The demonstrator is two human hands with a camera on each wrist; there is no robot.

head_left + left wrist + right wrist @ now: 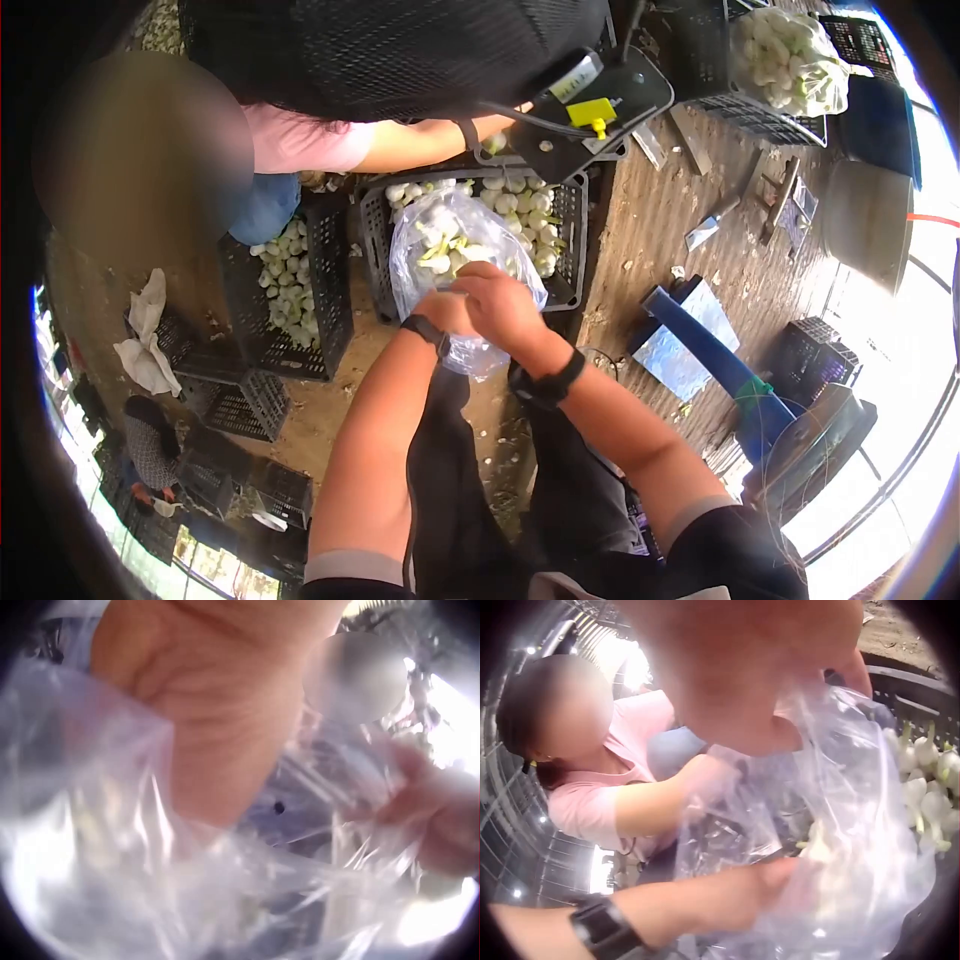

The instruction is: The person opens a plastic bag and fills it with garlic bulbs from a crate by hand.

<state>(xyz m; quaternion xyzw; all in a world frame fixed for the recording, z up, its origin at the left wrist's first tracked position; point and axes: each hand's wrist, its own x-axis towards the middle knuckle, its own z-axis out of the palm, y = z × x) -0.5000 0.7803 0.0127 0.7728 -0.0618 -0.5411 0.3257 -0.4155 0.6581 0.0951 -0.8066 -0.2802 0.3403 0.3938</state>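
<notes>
A clear plastic bag [408,262] with white bulbs [437,238] inside lies over a black crate [374,250] of similar bulbs. At its near side the left hand [445,312] and right hand [500,308] meet, both gripping the plastic; their fingertips are mostly hidden in the head view. Plastic folds [97,817] cover the lower part of the left wrist view, around the left hand [217,705]. The right wrist view has the right hand [757,682] above the bag [862,817] and the left hand [769,889] partly behind the film.
Another person in a pink shirt [300,140] sits across, an arm reaching over the crate's far side. Left of it stands a second crate [335,300] of bulbs. A filled bag [790,62] rests at the top right; a blue strap-like piece [700,345] is at the right.
</notes>
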